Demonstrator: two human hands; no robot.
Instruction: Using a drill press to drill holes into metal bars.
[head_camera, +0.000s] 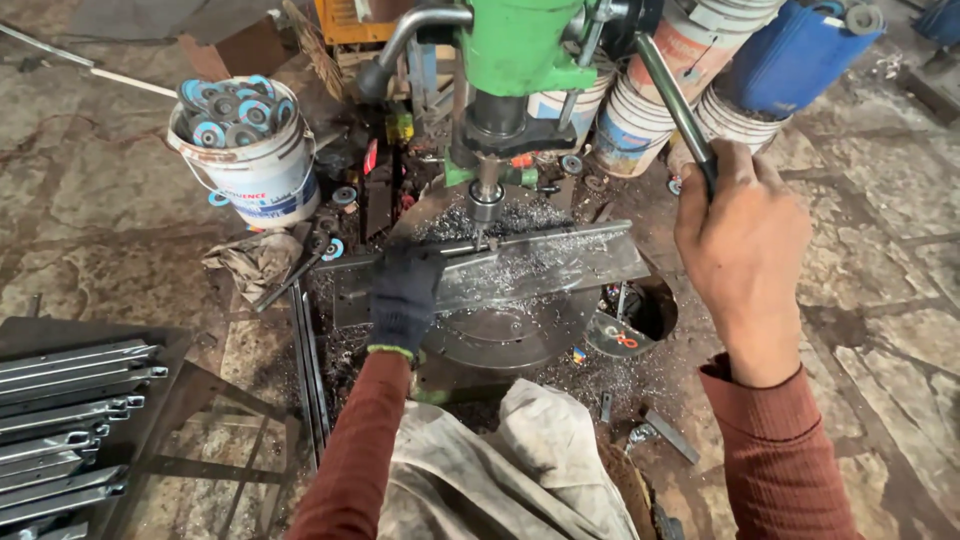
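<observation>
Left hand (405, 295), gloved, presses flat on the steel angle bar (540, 262) lying across the round drill table (510, 335); right hand (740, 235), arm raised, grips the feed lever (672, 95) of the green drill press (515, 45). White bucket (262, 170) stands left.

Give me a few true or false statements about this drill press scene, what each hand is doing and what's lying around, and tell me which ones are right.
1. The left hand wears a dark glove and presses on the metal angle bar. True.
2. The right hand is gloved too. False: it is bare, gripping the drill press feed lever.
3. The white bucket holds round discs with blue rims. True.
4. The drill press head is red. False: it is green.
5. Metal shavings lie around the bar. True.
6. The stack of flat metal parts lies at the right. False: it is at the lower left.
</observation>
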